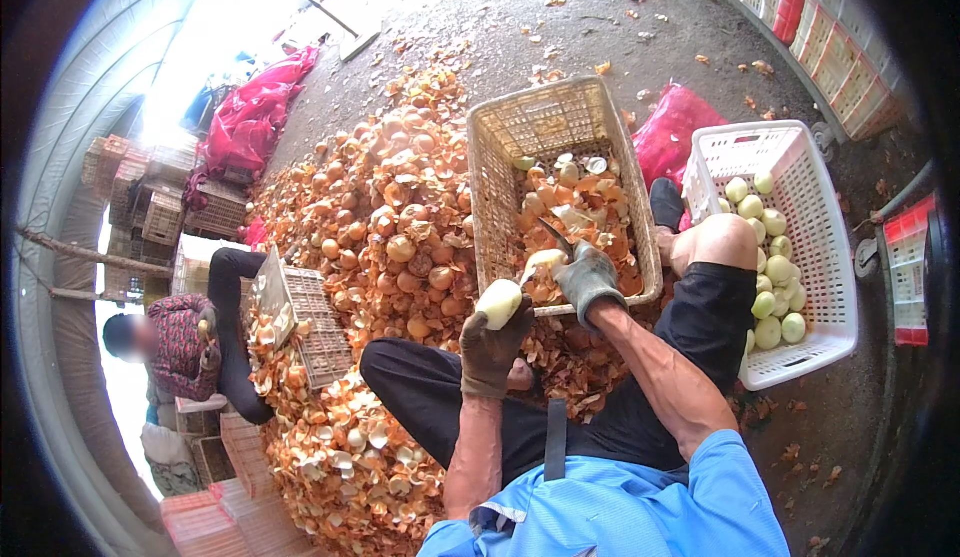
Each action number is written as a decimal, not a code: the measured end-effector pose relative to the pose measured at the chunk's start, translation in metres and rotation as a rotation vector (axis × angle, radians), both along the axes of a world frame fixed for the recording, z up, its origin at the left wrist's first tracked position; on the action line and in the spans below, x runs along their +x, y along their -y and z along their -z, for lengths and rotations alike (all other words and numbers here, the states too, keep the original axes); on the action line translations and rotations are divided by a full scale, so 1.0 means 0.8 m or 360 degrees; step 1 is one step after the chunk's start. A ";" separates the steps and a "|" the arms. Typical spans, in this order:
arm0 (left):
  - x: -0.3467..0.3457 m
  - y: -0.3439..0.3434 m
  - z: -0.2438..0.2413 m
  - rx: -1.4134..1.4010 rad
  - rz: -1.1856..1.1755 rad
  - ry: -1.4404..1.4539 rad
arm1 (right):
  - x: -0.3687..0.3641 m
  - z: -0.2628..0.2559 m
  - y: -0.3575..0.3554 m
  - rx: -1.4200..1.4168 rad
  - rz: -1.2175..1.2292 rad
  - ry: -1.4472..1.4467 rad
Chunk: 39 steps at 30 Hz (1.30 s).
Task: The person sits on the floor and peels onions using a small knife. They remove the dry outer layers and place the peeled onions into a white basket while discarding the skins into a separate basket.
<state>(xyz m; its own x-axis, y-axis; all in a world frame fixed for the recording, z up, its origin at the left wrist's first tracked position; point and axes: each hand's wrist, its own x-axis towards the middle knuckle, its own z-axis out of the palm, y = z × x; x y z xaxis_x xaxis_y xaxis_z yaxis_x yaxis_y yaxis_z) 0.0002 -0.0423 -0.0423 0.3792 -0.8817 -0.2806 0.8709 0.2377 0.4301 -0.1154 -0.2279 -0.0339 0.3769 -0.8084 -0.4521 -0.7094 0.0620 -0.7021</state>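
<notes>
My left hand [491,350], in a dark brown work glove, grips a pale peeled onion [499,304] just outside the near edge of a beige plastic crate [553,100]. Over that same edge, my right hand [590,279] wears a grey-green glove and is shut on a knife [556,238], its dark blade angled up and left. A pale piece of onion skin [541,263] is against the right hand's fingers; whether it is held is unclear. Loose brown onion skins [592,200] and a few pale cut pieces lie inside the crate.
Unpeeled onions [401,248] are heaped to the left among skins. At right stands a white plastic crate [799,358] with several peeled onions [780,272]. A red mesh sack [675,125] lies behind. Another person [184,339] sits at far left beside a tilted crate [319,320].
</notes>
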 end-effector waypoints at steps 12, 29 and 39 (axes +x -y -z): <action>0.001 0.007 0.012 0.0042 0.0017 -0.0394 | -0.009 -0.024 0.001 0.0426 -0.0156 0.0563; 0.010 0.014 -0.023 0.0153 0.0319 0.0784 | -0.027 -0.036 -0.044 0.1761 -0.0067 0.1552; -0.007 0.031 -0.042 0.1158 -0.0495 0.0981 | -0.018 -0.023 -0.029 0.1524 0.0170 0.1687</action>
<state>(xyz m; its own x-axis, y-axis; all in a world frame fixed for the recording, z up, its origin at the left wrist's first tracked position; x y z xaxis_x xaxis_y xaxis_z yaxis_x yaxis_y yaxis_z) -0.0052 -0.0668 -0.0089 0.8247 -0.4107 -0.3887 0.3906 -0.0833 0.9168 -0.1297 -0.2049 -0.0151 0.8331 -0.4037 -0.3781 0.1517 0.8242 -0.5457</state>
